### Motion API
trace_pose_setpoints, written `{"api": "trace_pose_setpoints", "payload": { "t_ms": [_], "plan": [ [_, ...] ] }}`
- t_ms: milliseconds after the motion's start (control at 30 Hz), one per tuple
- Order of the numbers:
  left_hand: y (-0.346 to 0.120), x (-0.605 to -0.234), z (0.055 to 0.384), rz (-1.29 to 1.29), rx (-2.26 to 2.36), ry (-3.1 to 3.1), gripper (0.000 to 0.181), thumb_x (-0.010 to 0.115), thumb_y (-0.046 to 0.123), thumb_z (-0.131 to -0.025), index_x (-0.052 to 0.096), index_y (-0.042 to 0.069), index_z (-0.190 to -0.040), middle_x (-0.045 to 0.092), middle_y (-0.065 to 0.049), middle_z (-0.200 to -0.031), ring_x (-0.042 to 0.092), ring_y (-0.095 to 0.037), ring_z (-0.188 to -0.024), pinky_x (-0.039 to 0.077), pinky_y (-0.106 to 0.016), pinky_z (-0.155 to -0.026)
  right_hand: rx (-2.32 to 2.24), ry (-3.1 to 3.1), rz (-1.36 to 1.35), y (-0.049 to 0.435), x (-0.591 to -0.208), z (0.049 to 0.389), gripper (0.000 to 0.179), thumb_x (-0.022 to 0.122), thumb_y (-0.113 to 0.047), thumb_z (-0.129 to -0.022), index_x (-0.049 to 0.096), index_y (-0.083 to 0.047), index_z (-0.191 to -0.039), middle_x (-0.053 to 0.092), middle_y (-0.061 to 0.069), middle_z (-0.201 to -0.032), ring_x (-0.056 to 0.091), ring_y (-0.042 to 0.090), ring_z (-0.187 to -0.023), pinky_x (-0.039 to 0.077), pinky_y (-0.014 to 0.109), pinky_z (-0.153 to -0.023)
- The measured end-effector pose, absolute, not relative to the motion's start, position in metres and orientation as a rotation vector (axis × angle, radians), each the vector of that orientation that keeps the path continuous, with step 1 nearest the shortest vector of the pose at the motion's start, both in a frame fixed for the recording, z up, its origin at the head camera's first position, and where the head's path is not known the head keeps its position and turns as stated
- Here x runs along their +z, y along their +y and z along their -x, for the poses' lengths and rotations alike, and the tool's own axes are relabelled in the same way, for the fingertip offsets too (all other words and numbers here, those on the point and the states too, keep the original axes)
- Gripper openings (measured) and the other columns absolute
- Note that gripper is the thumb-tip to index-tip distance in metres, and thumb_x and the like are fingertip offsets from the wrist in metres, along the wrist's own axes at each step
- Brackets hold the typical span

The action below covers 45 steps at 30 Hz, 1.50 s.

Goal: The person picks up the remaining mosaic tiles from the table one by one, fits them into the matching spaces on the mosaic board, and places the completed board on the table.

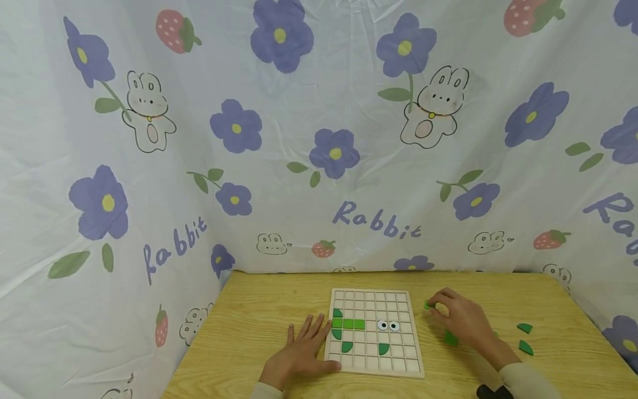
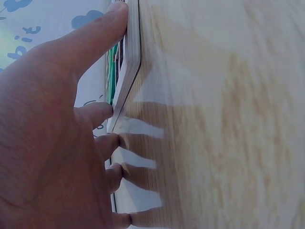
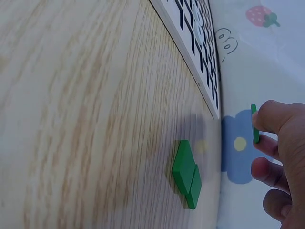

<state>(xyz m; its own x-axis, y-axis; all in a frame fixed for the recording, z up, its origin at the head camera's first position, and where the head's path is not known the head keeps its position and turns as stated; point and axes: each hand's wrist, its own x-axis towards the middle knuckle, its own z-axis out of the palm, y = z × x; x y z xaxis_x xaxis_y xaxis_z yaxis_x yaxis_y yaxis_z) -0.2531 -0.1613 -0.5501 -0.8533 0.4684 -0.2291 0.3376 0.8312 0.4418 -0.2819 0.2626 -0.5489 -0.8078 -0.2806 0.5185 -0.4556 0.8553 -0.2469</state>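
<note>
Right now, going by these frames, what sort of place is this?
Probably a curtained-off tabletop workspace: a white, purple-flowered fabric curtain hangs behind a yellowish wood-grain table, which bears a pale wooden grid board.

- piece [image 1: 428, 305] in the right hand [image 1: 461, 318]: bright green, seemingly plain, though that hand partly covers it;
- gridded board [image 1: 370, 306] touching the left hand [image 1: 299, 356]: pale wood;
- quarter-rounds [image 1: 525, 348] right of the right hand: deep green;
- cloth [image 1: 279, 221] beyond both hands: white, printed with purple flowers [image 1: 282, 36], pink strawberries [image 1: 172, 31]

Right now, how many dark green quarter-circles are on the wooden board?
4: one piece above and another piece below the leftmost light green square; lower, a left piece and a right piece.
</note>
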Motion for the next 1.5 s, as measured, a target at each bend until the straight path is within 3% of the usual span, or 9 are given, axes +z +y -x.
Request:
{"api": "trace_pose_setpoints", "payload": {
  "t_ms": [567,767,1067,1500],
  "plan": [
    [-0.161,-0.549,0.253,-0.614,0.568,2.683,0.102,0.068,0.067,-0.095,0.022,0.019,-0.172,0.011,-0.01,-0.181,0.003,-0.041,-0.167,-0.001,-0.08,-0.125,0.525,-2.552,-0.556,0.245,-0.549,0.28,0.016,0.089,-0.019,-0.087,0.08,-0.021,-0.1,0.072,-0.004,-0.107,0.048,-0.006,-0.061,0.034,0.018,-0.046],
    [-0.16,-0.546,0.25,-0.608,0.582,2.693,0.103,0.069,0.068,-0.094,0.022,0.019,-0.172,0.012,-0.01,-0.181,0.004,-0.042,-0.167,-0.001,-0.079,-0.126,0.534,-2.537,-0.57,0.24,-0.551,0.28,0.017,0.09,-0.018,-0.087,0.08,-0.021,-0.101,0.071,-0.006,-0.107,0.058,0.001,-0.067,0.038,0.018,-0.05],
    [-0.16,-0.546,0.25,-0.602,0.568,2.695,0.104,0.069,0.069,-0.094,0.023,0.02,-0.172,0.012,-0.009,-0.181,0.005,-0.041,-0.168,-0.001,-0.078,-0.126,0.58,-2.55,-0.567,0.234,-0.555,0.279,0.016,0.089,-0.018,-0.087,0.08,-0.022,-0.101,0.072,-0.006,-0.108,0.039,-0.01,-0.058,0.034,0.017,-0.047],
    [-0.16,-0.548,0.251,-0.6,0.571,2.686,0.103,0.068,0.069,-0.094,0.022,0.02,-0.172,0.011,-0.008,-0.181,0.003,-0.04,-0.168,-0.002,-0.078,-0.126,0.63,-2.596,-0.557,0.224,-0.566,0.277,0.015,0.088,-0.016,-0.088,0.081,-0.023,-0.099,0.074,-0.009,-0.109,0.044,-0.01,-0.063,0.039,0.017,-0.051]
  ]
}}
